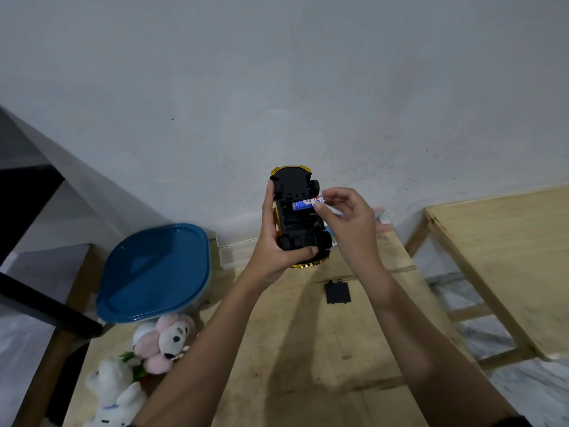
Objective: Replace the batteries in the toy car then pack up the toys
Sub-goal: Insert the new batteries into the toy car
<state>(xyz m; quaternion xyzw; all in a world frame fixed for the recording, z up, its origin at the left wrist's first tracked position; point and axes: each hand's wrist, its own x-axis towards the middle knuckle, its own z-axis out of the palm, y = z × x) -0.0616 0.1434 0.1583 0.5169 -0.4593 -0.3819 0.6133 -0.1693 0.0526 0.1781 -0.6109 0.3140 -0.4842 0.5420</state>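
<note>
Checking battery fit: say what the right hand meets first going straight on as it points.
Right hand, pinching the blue-and-white cylindrical battery, likely meets the open bay of the upturned black-and-yellow plastic toy car first; depth unclear.

Wooden table (308, 349); battery cover (337, 292), plush toys (160, 343)

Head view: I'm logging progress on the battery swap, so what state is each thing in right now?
Toy car: upside down, gripped by left hand, battery compartment open.
Battery: pinched in right hand, at the compartment's far slot, not clearly seated.
Battery cover: off, lying flat on the wooden table.
Blue-lidded container: lid on.
Plush toys: lying on the table, not packed.
</note>
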